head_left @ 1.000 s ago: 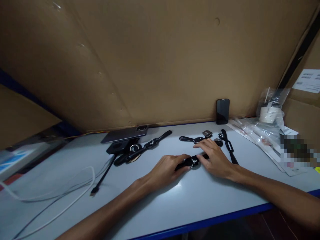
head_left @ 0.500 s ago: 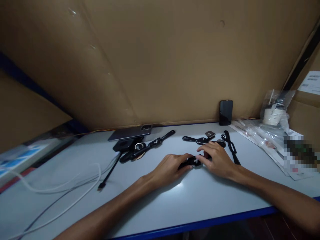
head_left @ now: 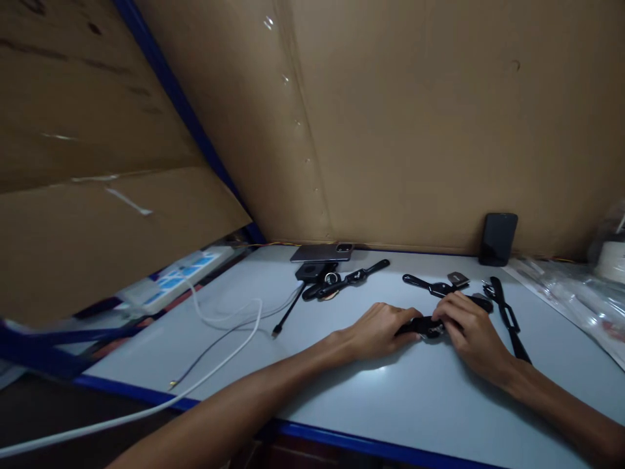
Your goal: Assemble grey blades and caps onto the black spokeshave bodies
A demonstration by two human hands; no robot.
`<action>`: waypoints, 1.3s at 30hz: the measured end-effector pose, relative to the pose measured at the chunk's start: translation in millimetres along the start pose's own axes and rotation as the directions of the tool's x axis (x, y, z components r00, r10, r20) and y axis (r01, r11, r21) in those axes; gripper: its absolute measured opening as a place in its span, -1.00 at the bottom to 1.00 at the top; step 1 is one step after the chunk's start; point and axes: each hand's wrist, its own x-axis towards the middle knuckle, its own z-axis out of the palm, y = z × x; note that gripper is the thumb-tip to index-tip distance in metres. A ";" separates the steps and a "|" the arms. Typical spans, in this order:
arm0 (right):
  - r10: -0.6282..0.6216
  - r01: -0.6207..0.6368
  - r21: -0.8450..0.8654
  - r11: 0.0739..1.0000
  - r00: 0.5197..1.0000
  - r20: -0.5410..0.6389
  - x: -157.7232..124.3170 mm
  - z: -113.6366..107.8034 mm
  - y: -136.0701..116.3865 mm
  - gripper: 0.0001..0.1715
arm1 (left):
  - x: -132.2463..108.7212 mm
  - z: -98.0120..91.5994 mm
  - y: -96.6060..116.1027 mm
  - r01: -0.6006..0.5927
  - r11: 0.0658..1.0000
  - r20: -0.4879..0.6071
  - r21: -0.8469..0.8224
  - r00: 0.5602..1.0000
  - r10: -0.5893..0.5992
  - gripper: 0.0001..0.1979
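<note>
My left hand [head_left: 383, 330] grips one end of a black handled tool [head_left: 424, 327] with a shiny metal middle, low over the table. At the tool's other end, the fingers of my right hand [head_left: 469, 332] are pinched on its metal middle; they partly hide that side. Just behind my right hand lies a similar black tool [head_left: 430, 284] beside a small brownish square piece [head_left: 458, 279]. Farther right rests a black frame-like tool [head_left: 508, 316]. Left of centre, another black tool [head_left: 359, 277] lies near a ring [head_left: 332, 278].
A grey phone [head_left: 321, 253] lies on a black box [head_left: 312, 270] with a short cable. Another phone [head_left: 498, 239] leans against the cardboard. White cable [head_left: 234, 355] crosses the left side from a power strip [head_left: 183, 280]. Plastic packaging [head_left: 571, 293] covers the right side.
The camera view has turned left, so everything appears farther right and more of the power strip shows. My right fingers have closed in on the tool's metal middle.
</note>
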 end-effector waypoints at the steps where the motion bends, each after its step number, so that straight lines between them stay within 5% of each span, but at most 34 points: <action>1: 0.012 -0.012 -0.039 0.999 1.000 0.000 0.8 -1.2 4.0 -0.65 | 0.2 -0.4 0.1 0.002 1.000 0.004 0.001 1.000 -0.002 -0.65; 6: 0.050 -0.046 -0.135 0.990 0.998 0.029 0.2 -10.0 7.6 -0.70 | -1.3 -1.0 0.1 -0.014 0.999 0.002 -0.034 1.000 0.014 -0.64; 9: -0.036 0.056 -0.123 0.991 0.987 0.158 -4.3 -17.0 -8.1 -0.75 | -2.6 0.9 -2.7 -0.013 0.996 -0.013 -0.084 1.000 0.012 -0.67; 14: -0.126 0.248 -0.337 0.908 0.930 0.344 -9.9 -17.0 -27.9 -0.74 | -1.5 -0.9 -4.5 0.022 0.990 -0.002 -0.138 1.000 -0.022 -0.63; 20: -0.136 0.304 -0.421 0.855 0.914 0.383 -11.4 -14.4 -23.8 -0.76 | -1.0 -10.0 -0.7 0.039 0.979 0.014 -0.199 0.999 -0.037 -0.47; 26: -0.082 0.229 -0.451 0.863 0.943 0.322 -8.1 -7.1 -25.0 -0.73 | -1.8 -9.7 -2.2 0.036 0.977 0.023 -0.211 0.999 -0.032 -0.45; 32: -0.325 0.491 -0.471 0.733 0.861 0.391 -7.7 -8.8 -20.0 -0.65 | 0.8 -11.5 -3.2 0.067 0.959 0.020 -0.277 0.998 -0.064 -0.48; 35: -0.326 0.422 -0.418 0.805 0.902 0.282 -6.0 -24.1 -15.9 -0.66 | 0.6 -10.4 -4.5 0.071 0.961 0.012 -0.268 0.997 -0.070 -0.52; 39: -0.089 0.102 -0.455 0.885 0.995 0.048 1.4 -47.3 2.8 -0.67 | -0.6 -4.3 -11.0 0.028 0.983 -0.075 -0.180 0.996 -0.042 -0.63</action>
